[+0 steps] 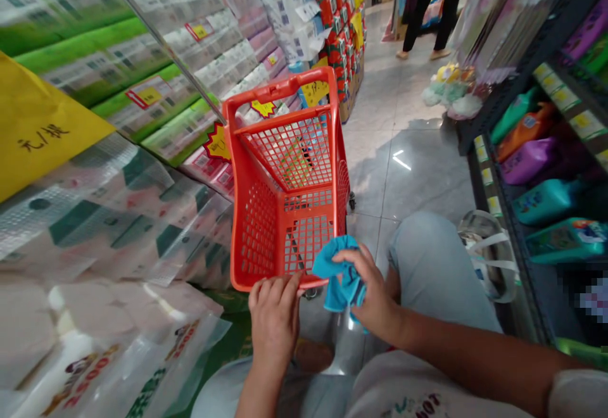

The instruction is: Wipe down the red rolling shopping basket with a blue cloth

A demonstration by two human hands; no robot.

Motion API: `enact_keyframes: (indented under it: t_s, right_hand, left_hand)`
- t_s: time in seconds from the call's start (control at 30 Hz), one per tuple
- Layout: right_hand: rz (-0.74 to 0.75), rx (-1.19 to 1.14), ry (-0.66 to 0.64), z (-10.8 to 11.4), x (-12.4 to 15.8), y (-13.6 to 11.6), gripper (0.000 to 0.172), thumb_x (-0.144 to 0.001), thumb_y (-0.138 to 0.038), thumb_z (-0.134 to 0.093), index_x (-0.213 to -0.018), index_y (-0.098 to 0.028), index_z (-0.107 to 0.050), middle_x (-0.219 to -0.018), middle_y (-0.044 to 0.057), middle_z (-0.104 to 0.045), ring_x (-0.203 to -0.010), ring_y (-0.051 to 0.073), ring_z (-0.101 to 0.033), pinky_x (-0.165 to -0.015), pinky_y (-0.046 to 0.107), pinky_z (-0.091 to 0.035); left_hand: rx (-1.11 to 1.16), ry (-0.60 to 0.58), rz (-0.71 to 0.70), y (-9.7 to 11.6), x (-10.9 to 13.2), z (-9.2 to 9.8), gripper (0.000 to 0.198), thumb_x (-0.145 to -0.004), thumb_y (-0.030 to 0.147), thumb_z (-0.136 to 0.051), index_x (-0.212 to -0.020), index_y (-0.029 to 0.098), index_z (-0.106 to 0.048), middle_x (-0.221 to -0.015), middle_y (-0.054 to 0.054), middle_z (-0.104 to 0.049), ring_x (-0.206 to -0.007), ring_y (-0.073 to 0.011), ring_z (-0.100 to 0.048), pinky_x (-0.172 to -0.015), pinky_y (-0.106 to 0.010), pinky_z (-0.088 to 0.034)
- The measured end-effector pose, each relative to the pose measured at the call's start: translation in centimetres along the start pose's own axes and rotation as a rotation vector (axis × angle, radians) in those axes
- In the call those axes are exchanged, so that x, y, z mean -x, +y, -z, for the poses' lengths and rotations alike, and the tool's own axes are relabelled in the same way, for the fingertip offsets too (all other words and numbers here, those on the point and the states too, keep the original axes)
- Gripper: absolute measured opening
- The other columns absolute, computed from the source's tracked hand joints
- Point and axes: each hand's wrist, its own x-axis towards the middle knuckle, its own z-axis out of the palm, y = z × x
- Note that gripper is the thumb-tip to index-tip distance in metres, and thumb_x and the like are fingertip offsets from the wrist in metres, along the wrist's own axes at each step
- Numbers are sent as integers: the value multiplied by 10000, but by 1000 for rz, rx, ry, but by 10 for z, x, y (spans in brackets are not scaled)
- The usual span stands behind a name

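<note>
An orange plastic shopping basket [247, 215] on wheels stands on the floor right in front of me, with nothing visible inside. My left hand [274, 316] grips its near rim, fingers curled over the edge. My right hand [373, 297] holds a crumpled blue cloth [338, 278] against the near right corner of the rim. My knee in pale trousers [427, 266] rises to the right of the basket.
Stacked packs of tissue paper [118, 215] with yellow price tags fill the shelves on the left. Bottles of detergent [527, 145] line a dark shelf on the right, with a white bag [489, 253] at its foot. A person's legs [430, 6] stand far down the tiled aisle.
</note>
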Motion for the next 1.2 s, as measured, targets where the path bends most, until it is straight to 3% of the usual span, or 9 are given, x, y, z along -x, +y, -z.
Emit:
enact_keyframes:
  t_s: [0.1,0.23,0.3,0.47,0.63,0.9,0.97,1.1,1.2]
  right_hand:
    - [107,164,-113,7,3,4,378,-860,-216,-599,-1232,-271,-567,-1159,63,-551,-994,203,-637,-834,311,-544]
    - [54,385,24,19,-22,11,466,-799,-100,-540,-1239,-249,-569,-1150,79,-535,-1008,232,-616,-862,357,-535]
    - [91,510,-12,25,-27,6,545,-749,-67,-555,-1264,-243,-571,-1193,97,-527,-1063,265,-584,-901,396,-524]
    - [206,676,-263,33,-14,-8,664,-647,9,-577,-1256,-255,-596,-1186,102,-556,-1051,283,-548,-881,421,-518]
    - [143,691,-208,30,-15,-7,651,-657,13,-594,-1256,-241,-597,-1168,99,-568,-1049,272,-549,-857,391,-515]
    - [318,928,-299,7,-13,-41,175,-865,-164,-663,-997,-274,-695,-972,91,-631,-839,253,-489,-716,396,-421]
    - [374,885,-340,3,-8,-44,153,-896,-181,-640,-1004,-273,-698,-959,84,-634,-836,246,-489,-723,391,-412]
    - [431,801,-392,27,-2,-32,313,-861,-121,-632,-1126,-280,-681,-1013,78,-636,-892,252,-507,-759,387,-416]
    - [334,789,-375,49,-3,-24,485,-754,-62,-634,-1199,-254,-653,-1093,102,-621,-978,279,-516,-836,412,-438]
  left_hand:
    - [-10,19,29,5,-2,-3,275,-1014,289,-463,-1192,223,-662,-953,-47,-711,-923,-227,-606,-932,-409,-393]
    - [7,42,47,29,-12,-9,266,-1012,281,-478,-1188,204,-660,-988,-63,-723,-921,-217,-620,-906,-386,-417]
    - [39,65,19,29,-14,-10,265,-1011,286,-481,-1190,188,-650,-1009,-69,-725,-931,-212,-632,-943,-385,-429]
    - [-7,133,4,-16,-2,-8,317,-990,417,-518,-1158,186,-654,-1064,-85,-730,-1049,-256,-638,-1185,-528,-270]
    - [-22,82,46,-42,4,-6,300,-999,428,-486,-1063,210,-681,-887,-38,-719,-849,-215,-646,-1168,-523,-335]
    - [75,170,130,25,-1,-17,235,-986,340,-520,-1091,197,-675,-887,-41,-715,-836,-209,-649,-1137,-510,-407]
    - [106,156,91,31,-2,-16,237,-998,309,-483,-1075,196,-677,-869,-38,-715,-825,-198,-657,-1143,-512,-409]
    - [100,141,-48,14,0,-8,212,-982,299,-553,-1140,199,-654,-1041,-58,-753,-1071,-224,-681,-1214,-563,-301]
    - [61,137,-126,-2,1,-5,215,-951,269,-617,-1155,205,-646,-1195,-74,-738,-1315,-281,-575,-1211,-599,-284]
